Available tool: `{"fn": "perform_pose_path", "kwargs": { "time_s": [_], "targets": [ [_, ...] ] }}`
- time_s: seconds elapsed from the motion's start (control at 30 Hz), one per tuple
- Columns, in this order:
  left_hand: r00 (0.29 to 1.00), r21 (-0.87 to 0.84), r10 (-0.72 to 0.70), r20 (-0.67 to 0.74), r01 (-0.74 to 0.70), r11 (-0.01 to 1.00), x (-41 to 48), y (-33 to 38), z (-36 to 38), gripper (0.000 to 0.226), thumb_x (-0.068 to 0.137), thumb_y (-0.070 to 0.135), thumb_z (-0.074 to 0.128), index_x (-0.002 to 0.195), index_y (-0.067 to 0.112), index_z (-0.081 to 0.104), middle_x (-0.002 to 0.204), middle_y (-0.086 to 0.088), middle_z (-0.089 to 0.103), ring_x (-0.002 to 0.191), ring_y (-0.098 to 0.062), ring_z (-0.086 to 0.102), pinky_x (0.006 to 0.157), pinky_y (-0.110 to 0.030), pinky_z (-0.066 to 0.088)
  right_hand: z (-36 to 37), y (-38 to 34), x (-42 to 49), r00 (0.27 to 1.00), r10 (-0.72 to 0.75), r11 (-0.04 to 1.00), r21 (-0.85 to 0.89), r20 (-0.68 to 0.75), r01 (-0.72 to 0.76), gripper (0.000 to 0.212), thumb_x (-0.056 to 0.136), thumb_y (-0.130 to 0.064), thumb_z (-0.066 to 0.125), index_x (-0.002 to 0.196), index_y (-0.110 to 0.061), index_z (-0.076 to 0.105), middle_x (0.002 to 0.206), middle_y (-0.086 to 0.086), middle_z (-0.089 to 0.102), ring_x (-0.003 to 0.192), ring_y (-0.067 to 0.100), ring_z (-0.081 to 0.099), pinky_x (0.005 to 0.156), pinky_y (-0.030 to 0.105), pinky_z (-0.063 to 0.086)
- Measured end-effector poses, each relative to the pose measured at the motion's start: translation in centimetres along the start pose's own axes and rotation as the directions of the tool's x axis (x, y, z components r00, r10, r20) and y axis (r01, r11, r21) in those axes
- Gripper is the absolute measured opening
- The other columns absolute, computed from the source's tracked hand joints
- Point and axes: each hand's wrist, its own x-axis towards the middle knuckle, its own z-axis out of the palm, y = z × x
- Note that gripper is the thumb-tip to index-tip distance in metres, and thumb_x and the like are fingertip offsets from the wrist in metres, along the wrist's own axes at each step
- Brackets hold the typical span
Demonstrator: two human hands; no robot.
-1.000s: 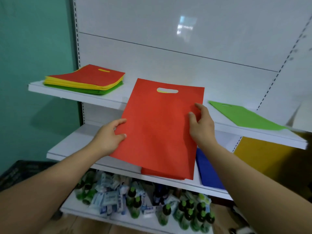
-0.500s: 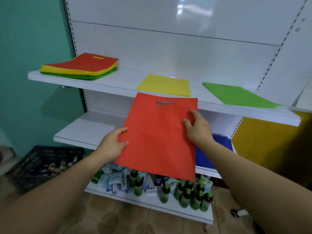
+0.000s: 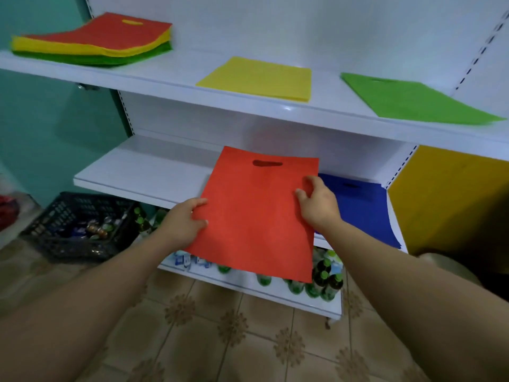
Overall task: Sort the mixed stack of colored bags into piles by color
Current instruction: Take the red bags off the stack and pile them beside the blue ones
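Left hand [image 3: 183, 224] pinches the red bag [image 3: 259, 213] at its left edge, thumb on top; right hand [image 3: 319, 205] grips its right edge. Bag held flat, tilted, over the middle shelf [image 3: 143, 169], just beside a blue bag [image 3: 360, 208]. Top shelf [image 3: 179, 78]: mixed stack [image 3: 93, 40] left, yellow bag [image 3: 259, 78], green bag [image 3: 413, 100].

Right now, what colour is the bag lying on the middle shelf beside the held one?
Dark blue; the blue bag shows best in the head view.
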Motion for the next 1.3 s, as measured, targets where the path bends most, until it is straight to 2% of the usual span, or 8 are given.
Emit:
{"fn": "perform_pose_path", "kwargs": {
  "time_s": [0.2, 0.37, 0.53, 0.67, 0.8, 0.97, 1.1, 1.3],
  "targets": [
    [0.999, 0.006, -0.016, 0.034, 0.016, 1.000, 7.5, -2.0, 1.4, 0.044, 0.085, 0.003, 0.065, 0.127, 0.013, 0.056, 0.121, -0.007, 0.059, 0.097, -0.016, 0.056, 0.086, -0.028, 0.045, 3.4, 1.2, 5.9, 0.997, 0.072, 0.997, 0.000, 0.040, -0.072, 0.045, 0.097, -0.023, 0.052, 0.139, -0.011, 0.042, 0.135, 0.013, 0.053, 0.120, 0.031, 0.052, 0.093, 0.030, 0.040],
    [0.997, 0.085, 0.006, 0.081, -0.013, 0.996, 14.5, -4.1, 2.9, 0.022, 0.083, 0.003, 0.067, 0.103, 0.012, 0.065, 0.113, -0.007, 0.061, 0.101, -0.020, 0.056, 0.083, -0.024, 0.038, 6.9, 2.7, 11.5, 0.982, 0.172, 0.983, 0.046, 0.081, -0.176, 0.048, 0.088, -0.007, 0.051, 0.136, -0.012, 0.046, 0.129, 0.012, 0.057, 0.112, 0.029, 0.056, 0.092, 0.031, 0.044],
    [0.978, 0.161, -0.040, 0.203, 0.007, 0.987, 20.1, -6.0, 4.9, 0.055, 0.080, 0.016, 0.074, 0.130, 0.010, 0.052, 0.133, -0.009, 0.047, 0.117, -0.023, 0.049, 0.093, -0.026, 0.037, 10.6, 5.8, 16.7, 0.981, 0.164, 0.986, -0.029, 0.099, -0.162, 0.047, 0.088, -0.004, 0.050, 0.135, -0.010, 0.049, 0.132, 0.016, 0.052, 0.114, 0.031, 0.055, 0.096, 0.031, 0.043],
    [0.948, 0.262, -0.032, 0.318, -0.055, 0.963, 23.5, -7.2, 6.5, 0.097, 0.056, 0.049, 0.074, 0.139, 0.009, 0.044, 0.143, -0.010, 0.039, 0.127, -0.027, 0.044, 0.106, -0.031, 0.035, 13.4, 8.5, 20.3, 0.983, 0.152, 0.985, -0.095, 0.106, -0.142, 0.046, 0.091, -0.008, 0.052, 0.136, -0.007, 0.048, 0.131, 0.020, 0.050, 0.112, 0.032, 0.056, 0.089, 0.027, 0.041],
    [0.954, 0.347, -0.019, 0.300, -0.091, 0.934, 26.2, -8.4, 8.5, 0.089, 0.072, 0.028, 0.081, 0.145, 0.011, 0.034, 0.152, -0.012, 0.025, 0.136, -0.028, 0.032, 0.112, -0.032, 0.026, 15.5, 10.1, 23.0, 0.984, 0.114, 0.986, -0.133, 0.134, -0.096, 0.048, 0.095, -0.014, 0.050, 0.141, -0.004, 0.040, 0.136, 0.021, 0.042, 0.117, 0.032, 0.049, 0.093, 0.027, 0.038],
    [0.909, 0.454, -0.136, 0.394, -0.064, 0.889, 26.8, -10.1, 10.4, 0.119, 0.064, 0.048, 0.082, 0.152, 0.030, 0.003, 0.157, 0.000, -0.019, 0.145, -0.026, 0.008, 0.115, -0.037, 0.020, 17.7, 11.9, 24.3, 0.962, 0.151, 0.959, -0.269, 0.227, -0.088, 0.072, 0.093, -0.041, 0.054, 0.149, -0.009, 0.024, 0.150, 0.019, 0.027, 0.132, 0.037, 0.034, 0.105, 0.041, 0.034],
    [0.886, 0.560, -0.120, 0.447, -0.173, 0.810, 26.2, -10.8, 11.2, 0.116, 0.065, 0.050, 0.080, 0.151, 0.031, 0.005, 0.157, -0.002, -0.019, 0.145, -0.029, 0.001, 0.116, -0.042, 0.018, 18.3, 12.7, 24.0, 0.920, 0.273, 0.942, -0.274, 0.282, -0.195, 0.074, 0.093, -0.042, 0.054, 0.150, -0.012, 0.019, 0.153, 0.019, 0.015, 0.134, 0.039, 0.032, 0.107, 0.043, 0.038],
    [0.905, 0.566, -0.123, 0.408, -0.145, 0.812, 25.9, -10.5, 11.0, 0.108, 0.069, 0.045, 0.079, 0.152, 0.025, 0.012, 0.159, -0.002, -0.008, 0.145, -0.029, 0.004, 0.117, -0.042, 0.016, 18.2, 13.1, 23.5, 0.885, 0.298, 0.939, -0.274, 0.357, -0.206, 0.068, 0.094, -0.037, 0.052, 0.150, -0.011, 0.021, 0.153, 0.017, 0.013, 0.126, 0.037, 0.042, 0.099, 0.045, 0.046]
  ]
}}
